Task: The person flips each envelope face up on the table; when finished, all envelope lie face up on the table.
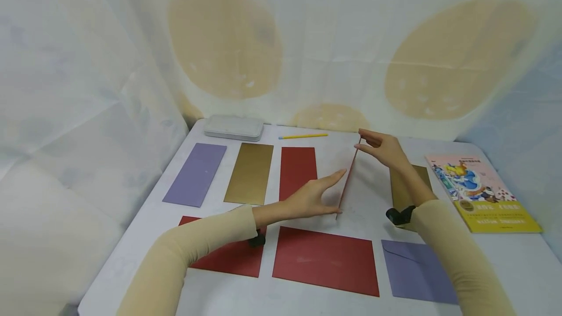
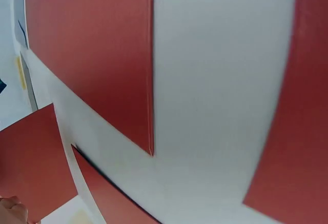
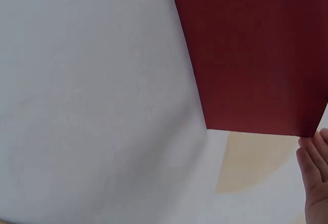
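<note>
- We see a red envelope (image 1: 349,179) standing on edge on the white table (image 1: 347,218), held between the two hands; from the head view it shows only as a thin red line.
- The right hand (image 1: 384,150) pinches the far upper corner of the red envelope between thumb and fingertips; the right wrist view shows fingers (image 3: 315,167) at that corner.
- The left hand (image 1: 313,199) lies just left of the red envelope, its fingers straight and spread, the fingertips touching the near lower part of its face.
- The red envelope is flat, stiff-looking, matte paper, long and rectangular, with crisp straight edges and square corners.
- Just left of the red envelope a second red card (image 1: 298,172) lies flat on the table; further left lie a gold card (image 1: 249,173) with a metallic sheen and a lilac card (image 1: 195,173).
- Near of the red envelope lie a wide red sheet (image 1: 325,260), another red sheet (image 1: 228,257) partly under the left sleeve, and a lilac envelope (image 1: 414,269) with a visible flap.
- Right of the red envelope a gold piece (image 1: 401,187) lies partly behind the right forearm, and beyond it a picture book (image 1: 483,191) with a glossy yellow cover.
- Beyond the red envelope lie a yellow pencil (image 1: 303,136) and a flat grey case (image 1: 234,127) with rounded corners.
</note>
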The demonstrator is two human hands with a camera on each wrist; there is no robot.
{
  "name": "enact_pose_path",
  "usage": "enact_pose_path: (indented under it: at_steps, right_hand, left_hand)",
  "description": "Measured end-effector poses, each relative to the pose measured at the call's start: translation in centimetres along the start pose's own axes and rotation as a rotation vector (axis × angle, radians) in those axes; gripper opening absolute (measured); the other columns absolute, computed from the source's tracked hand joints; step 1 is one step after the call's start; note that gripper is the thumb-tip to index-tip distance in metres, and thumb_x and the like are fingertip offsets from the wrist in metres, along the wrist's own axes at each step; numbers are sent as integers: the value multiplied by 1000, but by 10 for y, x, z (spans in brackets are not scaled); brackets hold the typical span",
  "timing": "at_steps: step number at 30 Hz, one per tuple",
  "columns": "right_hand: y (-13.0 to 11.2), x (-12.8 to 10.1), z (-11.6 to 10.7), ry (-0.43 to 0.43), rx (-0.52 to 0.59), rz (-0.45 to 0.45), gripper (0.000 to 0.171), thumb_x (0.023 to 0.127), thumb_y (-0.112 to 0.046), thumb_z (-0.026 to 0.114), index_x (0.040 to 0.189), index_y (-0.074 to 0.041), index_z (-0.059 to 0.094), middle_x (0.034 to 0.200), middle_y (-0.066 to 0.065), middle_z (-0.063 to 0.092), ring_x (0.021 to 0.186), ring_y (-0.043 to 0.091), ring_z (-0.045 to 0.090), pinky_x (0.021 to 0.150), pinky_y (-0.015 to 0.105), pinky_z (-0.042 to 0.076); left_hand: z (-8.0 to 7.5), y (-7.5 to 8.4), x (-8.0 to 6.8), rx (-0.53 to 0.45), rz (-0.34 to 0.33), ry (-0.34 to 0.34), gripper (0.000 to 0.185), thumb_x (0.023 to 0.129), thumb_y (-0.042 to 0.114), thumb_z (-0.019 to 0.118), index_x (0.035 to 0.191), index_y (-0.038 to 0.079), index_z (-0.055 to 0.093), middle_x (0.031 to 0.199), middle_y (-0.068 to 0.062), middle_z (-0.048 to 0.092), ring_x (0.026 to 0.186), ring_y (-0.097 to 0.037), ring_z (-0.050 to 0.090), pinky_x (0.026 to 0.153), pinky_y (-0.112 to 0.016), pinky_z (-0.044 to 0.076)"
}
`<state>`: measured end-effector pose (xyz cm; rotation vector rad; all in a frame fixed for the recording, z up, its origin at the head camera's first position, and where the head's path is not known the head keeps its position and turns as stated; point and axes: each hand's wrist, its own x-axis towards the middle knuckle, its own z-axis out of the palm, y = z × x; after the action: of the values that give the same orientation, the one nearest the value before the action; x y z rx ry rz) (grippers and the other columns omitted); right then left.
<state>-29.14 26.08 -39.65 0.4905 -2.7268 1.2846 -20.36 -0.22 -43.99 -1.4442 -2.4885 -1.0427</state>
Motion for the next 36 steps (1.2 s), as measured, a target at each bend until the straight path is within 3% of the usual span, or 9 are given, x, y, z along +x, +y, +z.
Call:
enact_pose_path:
  at_steps: [10, 14, 17, 19, 22, 25, 28, 31, 36]
  right_hand:
    - [-5, 7, 13, 27, -1, 1, 62, 89, -33, 71, 140, -4, 51, 137, 17, 52, 123, 35, 52, 97, 43, 44]
    - [-4, 8, 16, 28, -29, -27, 63, 90, -33, 69, 141, -3, 48, 139, 19, 50, 122, 39, 52, 96, 45, 44]
    - [-2, 6, 18, 29, -52, -36, 63, 91, -33, 68, 142, -4, 47, 138, 21, 49, 120, 40, 53, 95, 46, 45]
    - [0, 3, 18, 16, -71, -33, 63, 91, -32, 68, 143, -3, 46, 138, 22, 49, 119, 42, 53, 94, 48, 45]
    - [4, -3, 20, -28, -111, -11, 63, 92, -33, 67, 142, -3, 46, 139, 21, 49, 119, 42, 53, 93, 50, 46]
    - [9, -9, 20, -99, -155, 16, 63, 92, -35, 66, 142, -1, 46, 140, 21, 48, 118, 43, 53, 91, 52, 47]
    - [13, -16, 21, -169, -177, 42, 63, 92, -35, 66, 142, -1, 46, 139, 23, 49, 118, 44, 54, 88, 54, 49]
    - [15, -21, 22, -211, -185, 47, 61, 92, -32, 67, 141, 0, 47, 136, 25, 50, 116, 45, 54, 86, 53, 50]
    - [16, -27, 23, -245, -198, 40, 60, 91, -30, 68, 138, 2, 49, 134, 28, 51, 116, 46, 54, 86, 53, 50]
  left_hand:
    - [-4, -3, -2, -11, 39, 8, 88, 81, 18, 79, 150, -1, 28, 152, -11, 34, 136, -12, 36, 100, -18, 37]
    - [-4, -3, -4, -40, 18, 13, 86, 82, 18, 79, 150, 1, 29, 151, -9, 35, 87, -11, 64, 74, -13, 47]
    - [-4, -4, -6, -50, -18, 25, 86, 82, 20, 79, 150, 2, 30, 150, -8, 38, 51, -8, 44, 58, -13, 43]
    - [-4, -5, -8, -42, -46, 35, 86, 82, 22, 79, 151, 4, 30, 148, -8, 41, 44, -5, 37, 55, -13, 42]
    - [-4, -6, -11, -32, -91, 49, 88, 81, 24, 80, 151, 6, 30, 124, -10, 63, 43, -2, 31, 52, -14, 38]
    - [-4, -8, -13, -53, -135, 63, 88, 80, 24, 81, 151, 8, 31, 96, -9, 66, 42, -2, 29, 49, -15, 36]
    - [-5, -7, -15, -90, -164, 74, 89, 80, 24, 81, 151, 9, 31, 114, -10, 67, 40, -3, 29, 48, -16, 36]
    - [-5, -8, -16, -122, -184, 82, 88, 79, 22, 81, 151, 9, 31, 139, -9, 52, 46, -4, 42, 49, -17, 36]
    - [-2, -9, -16, -183, -221, 98, 87, 80, 21, 80, 150, 6, 32, 140, -11, 49, 92, -12, 66, 54, -18, 38]
